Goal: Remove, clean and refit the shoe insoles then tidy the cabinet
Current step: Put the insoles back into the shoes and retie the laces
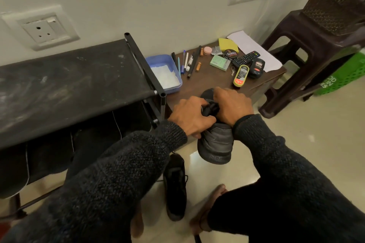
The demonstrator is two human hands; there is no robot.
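A dark grey shoe [216,144] is held heel toward me over the front edge of the low brown table [209,83]. My left hand [189,116] grips its left side near the opening. My right hand [232,105] grips the top, fingers curled at the tongue and laces [211,107]. The shoe's inside and any insole are hidden by my hands. A second black shoe [175,185] lies on the floor below, toe toward me.
A black fabric-topped shoe rack [69,85] stands left, dark shoes on its lower shelf. The table carries a blue tray [165,73] with white cloth, pens, polish tins, a remote, a yellow sponge [228,44]. A brown stool [316,49] and green crate [343,77] stand right.
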